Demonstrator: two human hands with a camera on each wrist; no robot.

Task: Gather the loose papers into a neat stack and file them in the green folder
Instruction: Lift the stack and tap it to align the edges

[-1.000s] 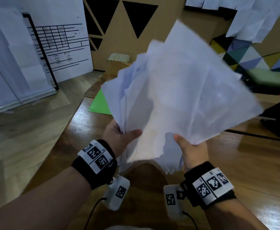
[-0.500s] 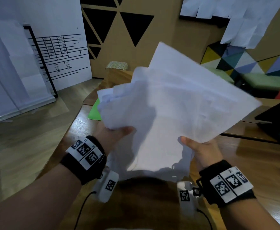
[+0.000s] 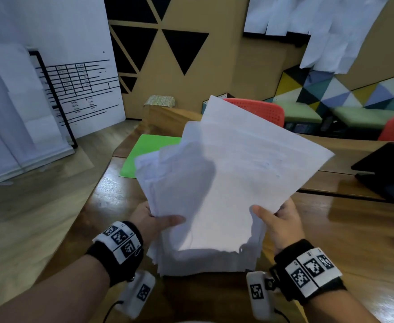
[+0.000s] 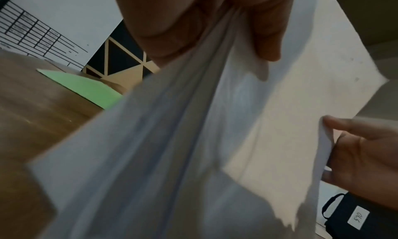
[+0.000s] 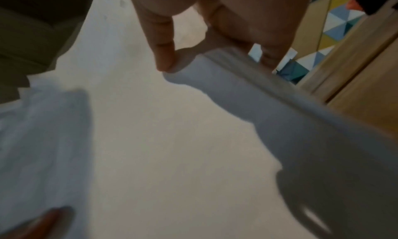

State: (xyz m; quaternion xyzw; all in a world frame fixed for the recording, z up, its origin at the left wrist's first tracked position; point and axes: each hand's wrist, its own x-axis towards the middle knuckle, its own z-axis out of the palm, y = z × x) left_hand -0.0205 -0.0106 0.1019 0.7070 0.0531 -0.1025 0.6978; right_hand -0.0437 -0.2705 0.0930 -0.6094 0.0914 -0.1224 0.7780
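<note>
Table (image 3: 345, 229) is sitting under both hands, wood top, carrying everything. Green folder (image 3: 149, 148) is lying flat and closed on it, beyond the left hand, partly hidden behind the sheets; likely parked there as the drop target.

Papers (image 3: 226, 183) are being held up between the 2 hands, tilted back, lower edges ragged and sheets fanned out of line, so the stack isn't neat yet. Judging by the 2-sided grip, they're being squared up before filing.

Left hand (image 3: 155, 221) is clamping the left edge, thumb on top. Right hand (image 3: 281, 221) is pinching the right edge the same way.

Left wrist view is showing the sheet layers splayed apart edge-on, which the head view is flattening out. Right wrist view is showing the thumb tip pressed on the top sheet; otherwise blurred.
</note>
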